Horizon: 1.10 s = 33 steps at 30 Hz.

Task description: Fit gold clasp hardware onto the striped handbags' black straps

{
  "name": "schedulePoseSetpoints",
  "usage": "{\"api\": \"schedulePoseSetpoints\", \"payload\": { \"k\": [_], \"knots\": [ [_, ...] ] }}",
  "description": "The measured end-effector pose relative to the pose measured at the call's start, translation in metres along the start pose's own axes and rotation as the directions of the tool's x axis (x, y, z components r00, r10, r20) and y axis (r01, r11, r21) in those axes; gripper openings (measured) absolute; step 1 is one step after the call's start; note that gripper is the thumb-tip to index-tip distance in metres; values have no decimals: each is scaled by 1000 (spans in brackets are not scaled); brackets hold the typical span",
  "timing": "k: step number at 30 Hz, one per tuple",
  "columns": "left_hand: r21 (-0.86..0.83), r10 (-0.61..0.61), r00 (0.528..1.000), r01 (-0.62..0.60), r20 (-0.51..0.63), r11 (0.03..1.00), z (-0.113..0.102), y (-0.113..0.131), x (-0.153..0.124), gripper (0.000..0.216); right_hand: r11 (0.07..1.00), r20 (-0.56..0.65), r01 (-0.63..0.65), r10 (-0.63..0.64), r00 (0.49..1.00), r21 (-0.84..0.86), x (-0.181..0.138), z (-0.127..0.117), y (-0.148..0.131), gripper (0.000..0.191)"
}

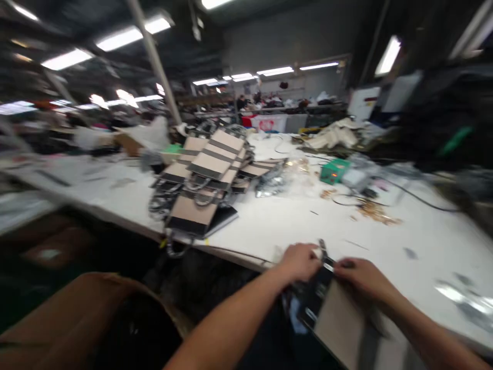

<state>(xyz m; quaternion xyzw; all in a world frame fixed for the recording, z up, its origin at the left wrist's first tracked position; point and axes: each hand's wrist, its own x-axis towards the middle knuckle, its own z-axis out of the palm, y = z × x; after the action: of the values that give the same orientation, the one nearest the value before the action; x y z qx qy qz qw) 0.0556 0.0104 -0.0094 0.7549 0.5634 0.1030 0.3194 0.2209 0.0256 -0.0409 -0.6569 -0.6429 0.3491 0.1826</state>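
Note:
A beige and black striped bag [341, 318] lies tilted over the table's front edge at the lower right. Its black top band carries shiny metal pieces, and a dark strap end sticks up from it. My left hand [302, 261] is closed at the band's far corner, beside a small white patch that blur keeps me from making out. Thumb and fingers of my right hand [358, 277] pinch the bag's upper edge near the strap. The lower part of the bag runs out of view under my right forearm.
A pile of similar striped bags [215, 159] with looped handles stands left of centre on the white table [285, 226]. A green box with a red display [334, 170], cables, gold-coloured pieces [375, 211] and clear plastic lie farther right. An open cardboard box [77, 308] stands below left.

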Motion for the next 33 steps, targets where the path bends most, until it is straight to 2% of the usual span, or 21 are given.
{"api": "schedulePoseSetpoints", "payload": {
  "k": [2, 4, 6, 9, 20, 27, 33],
  "knots": [
    [-38, 30, 999, -29, 40, 999, -1, -6, 23, 44, 986, 104, -103, 90, 990, 132, -15, -23, 25, 10],
    [-60, 65, 995, -61, 76, 996, 5, -15, 45, 43, 929, 181, -160, 103, 978, 335, -19, -36, 36, 10],
    [-62, 85, 991, -79, 101, 995, 11, -20, 55, 35, 860, 188, -186, 108, 976, 474, -18, -40, 38, 14],
    [-48, 64, 994, -59, 94, 997, 14, -21, 54, 29, 806, 185, -206, 122, 975, 555, -16, -37, 34, 16],
    [-59, 36, 998, -33, 59, 998, 20, -29, 56, 32, 925, 137, -192, 154, 978, 327, -11, -22, 38, 15],
    [-71, 18, 999, -16, 39, 997, 21, -29, 53, 30, 958, 133, -170, 142, 981, 229, -16, -27, 31, 13],
    [-112, 33, 999, -28, 38, 993, 21, -30, 53, 30, 988, 55, -133, 130, 990, 74, -21, -30, 23, 15]
  ]
}}
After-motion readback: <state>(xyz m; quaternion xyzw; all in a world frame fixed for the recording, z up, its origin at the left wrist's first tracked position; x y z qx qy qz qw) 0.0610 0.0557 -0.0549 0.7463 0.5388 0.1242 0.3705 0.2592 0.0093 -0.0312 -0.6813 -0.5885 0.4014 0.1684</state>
